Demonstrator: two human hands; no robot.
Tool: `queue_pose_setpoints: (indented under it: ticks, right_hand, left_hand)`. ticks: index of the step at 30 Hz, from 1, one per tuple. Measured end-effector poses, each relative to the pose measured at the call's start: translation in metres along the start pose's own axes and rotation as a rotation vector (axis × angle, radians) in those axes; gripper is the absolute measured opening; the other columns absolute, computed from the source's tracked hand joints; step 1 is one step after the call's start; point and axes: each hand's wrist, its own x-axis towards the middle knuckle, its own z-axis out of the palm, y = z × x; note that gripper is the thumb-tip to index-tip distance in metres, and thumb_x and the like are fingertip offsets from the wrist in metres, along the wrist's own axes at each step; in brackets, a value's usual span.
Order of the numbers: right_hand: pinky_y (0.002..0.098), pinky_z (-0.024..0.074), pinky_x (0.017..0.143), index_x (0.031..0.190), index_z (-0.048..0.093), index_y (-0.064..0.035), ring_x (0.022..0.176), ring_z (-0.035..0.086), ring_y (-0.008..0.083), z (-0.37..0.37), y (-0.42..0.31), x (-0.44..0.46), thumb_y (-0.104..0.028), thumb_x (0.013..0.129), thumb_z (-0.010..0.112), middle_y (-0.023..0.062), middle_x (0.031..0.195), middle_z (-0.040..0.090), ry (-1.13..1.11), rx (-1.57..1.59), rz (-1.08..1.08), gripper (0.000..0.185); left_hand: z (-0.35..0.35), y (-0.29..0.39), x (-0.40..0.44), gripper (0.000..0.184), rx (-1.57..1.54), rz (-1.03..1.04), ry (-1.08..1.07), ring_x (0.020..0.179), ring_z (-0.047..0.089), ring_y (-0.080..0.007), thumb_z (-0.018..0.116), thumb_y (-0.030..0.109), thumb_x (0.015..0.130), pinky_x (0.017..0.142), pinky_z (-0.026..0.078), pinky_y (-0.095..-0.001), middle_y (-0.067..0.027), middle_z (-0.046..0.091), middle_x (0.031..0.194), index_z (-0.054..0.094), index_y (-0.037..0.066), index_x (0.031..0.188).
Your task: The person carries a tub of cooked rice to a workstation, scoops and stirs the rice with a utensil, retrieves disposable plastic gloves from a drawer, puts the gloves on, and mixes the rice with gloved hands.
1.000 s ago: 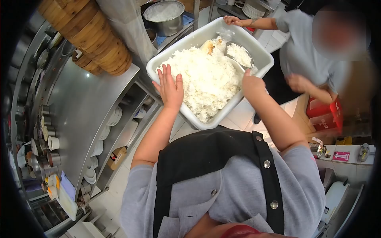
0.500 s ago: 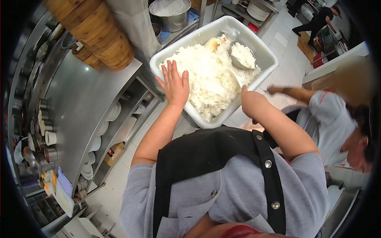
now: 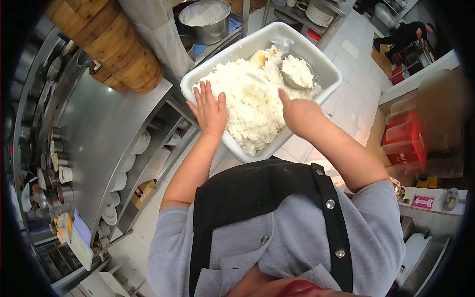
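Note:
A large white plastic tub stands in front of me, heaped with cooked white rice. My left hand lies with fingers spread on the rice near the tub's left wall. Over the rice on the right, my right hand is closed with its thumb stretched forward. It grips what looks like a white rice paddle, blurred by motion and hard to tell from the rice. A metal bowl filled with rice sits in the tub's far right part, beside a browned clump and some clear plastic.
Stacked bamboo steamers stand on a steel counter at left, with plates on shelves below. A metal pot is behind the tub. A person in black bends at far right. Red containers stand at right.
My right hand has moved left and inward over the rice with the paddle. My left hand stays spread on the rice. The nearby person in grey at right has left the view.

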Motion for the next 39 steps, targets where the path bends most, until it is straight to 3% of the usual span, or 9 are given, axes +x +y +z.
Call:
queue_pose_setpoints:
  ticks: [5,11,14,17,19,25,32,34,39]
  right_hand:
    - [0.0416,0.0507,0.071,0.140,0.024,0.0028,0.084,0.063,0.0308,0.032,0.015,0.080,-0.005,0.082,0.044,0.0192,0.089,0.064,0.258,-0.001,0.131,0.061]
    - [0.0395,0.0535,0.068,0.134,0.027,0.0096,0.089,0.064,0.0311,0.084,0.042,0.147,-0.008,0.085,0.047,0.0211,0.095,0.063,0.107,0.035,0.280,0.056]
    - [0.0410,0.0526,0.071,0.128,0.035,0.0086,0.089,0.064,0.0304,0.079,0.049,0.140,-0.009,0.085,0.045,0.0224,0.096,0.064,0.174,0.186,0.240,0.047]
    - [0.0413,0.0509,0.075,0.122,0.041,0.0073,0.089,0.064,0.0313,0.051,0.042,0.109,-0.009,0.085,0.044,0.0231,0.097,0.063,-0.048,0.498,0.280,0.040]
    - [0.0411,0.0499,0.077,0.127,0.037,0.0077,0.088,0.063,0.0331,0.065,0.033,0.100,-0.007,0.085,0.041,0.0233,0.096,0.063,0.151,0.258,0.104,0.045]
    - [0.0409,0.0497,0.077,0.137,0.026,0.0071,0.090,0.062,0.0336,0.037,-0.032,0.043,-0.005,0.084,0.036,0.0232,0.099,0.062,-0.007,0.192,-0.011,0.055]
    - [0.0400,0.0511,0.068,0.134,0.038,-0.0035,0.079,0.064,0.0305,0.018,0.033,0.047,-0.008,0.084,0.039,0.0211,0.093,0.063,0.198,0.224,-0.124,0.050]
    - [0.0388,0.0513,0.060,0.122,0.046,-0.0018,0.064,0.064,0.0272,-0.009,0.044,0.041,-0.009,0.083,0.041,0.0204,0.085,0.063,-0.068,0.472,0.041,0.039]
    - [0.0385,0.0497,0.051,0.108,0.049,0.0057,0.053,0.062,0.0256,-0.011,0.056,0.033,-0.006,0.080,0.040,0.0200,0.077,0.061,-0.392,0.465,-0.011,0.032]
  left_hand:
    - [-0.003,0.000,-0.002,0.058,-0.011,0.003,0.012,0.138,0.015,-0.0359,0.038,0.040,0.094,0.108,0.002,-0.0575,-0.0177,0.027,0.146,0.029,0.002,0.138]
    - [-0.001,-0.001,-0.004,0.058,-0.001,-0.027,-0.002,0.138,0.015,-0.0356,0.038,0.039,0.095,0.109,0.002,-0.0555,-0.0176,0.027,0.146,0.028,0.001,0.138]
    - [-0.001,0.000,-0.002,0.058,-0.022,-0.025,0.003,0.138,0.014,-0.0345,0.037,0.039,0.095,0.109,0.002,-0.0549,-0.0164,0.027,0.146,0.028,0.002,0.138]
    - [-0.001,0.000,-0.002,0.058,-0.042,-0.034,0.005,0.138,0.014,-0.0338,0.037,0.039,0.095,0.109,0.002,-0.0551,-0.0159,0.027,0.146,0.028,0.002,0.139]
    - [-0.002,0.001,-0.001,0.058,-0.044,-0.033,0.011,0.138,0.014,-0.0337,0.036,0.039,0.095,0.109,0.002,-0.0552,-0.0158,0.027,0.146,0.028,0.002,0.139]
    - [-0.001,-0.001,-0.001,0.057,-0.031,-0.016,0.005,0.138,0.015,-0.0339,0.036,0.039,0.095,0.109,0.002,-0.0556,-0.0159,0.028,0.146,0.028,0.003,0.139]
    - [0.000,-0.002,-0.001,0.058,-0.022,-0.029,-0.004,0.138,0.015,-0.0350,0.036,0.039,0.095,0.109,0.003,-0.0554,-0.0166,0.028,0.146,0.029,0.001,0.138]
    - [-0.001,-0.001,-0.002,0.058,-0.021,-0.033,0.009,0.138,0.015,-0.0351,0.037,0.038,0.095,0.109,0.003,-0.0551,-0.0167,0.028,0.146,0.029,0.001,0.138]
    - [-0.002,0.000,-0.002,0.057,-0.034,-0.042,0.023,0.138,0.015,-0.0353,0.039,0.037,0.095,0.109,0.004,-0.0543,-0.0172,0.028,0.145,0.029,0.000,0.137]
